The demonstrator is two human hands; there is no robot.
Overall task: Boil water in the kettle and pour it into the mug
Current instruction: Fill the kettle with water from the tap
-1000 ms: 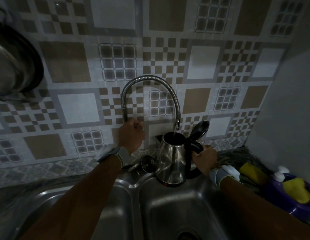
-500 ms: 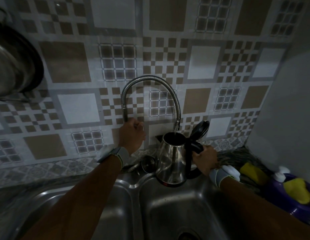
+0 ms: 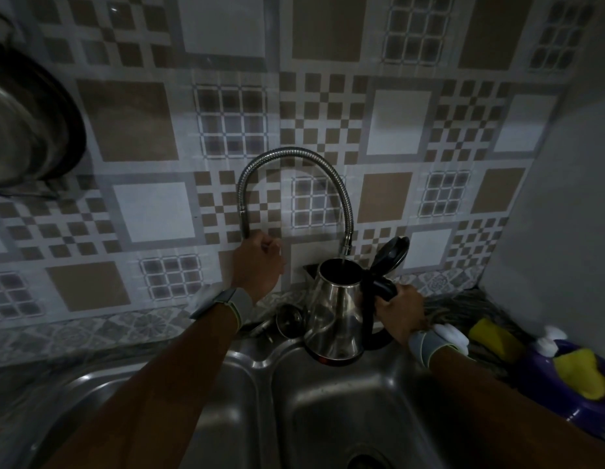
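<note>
A steel kettle (image 3: 333, 316) with its black lid (image 3: 390, 254) flipped open is held over the right sink basin. My right hand (image 3: 401, 311) grips its black handle. The flexible metal tap (image 3: 296, 184) arches over it, its nozzle just above the kettle's mouth, and a thin stream of water runs in. My left hand (image 3: 258, 269) is curled around the tap's base at the wall, where the valve is hidden under the fingers. No mug is in view.
A double steel sink (image 3: 260, 360) fills the foreground. A small metal strainer (image 3: 289, 319) lies behind the divider. Yellow sponges (image 3: 490, 338) and a purple holder (image 3: 571, 397) sit at the right. A large steel pan (image 3: 23, 130) hangs at the left.
</note>
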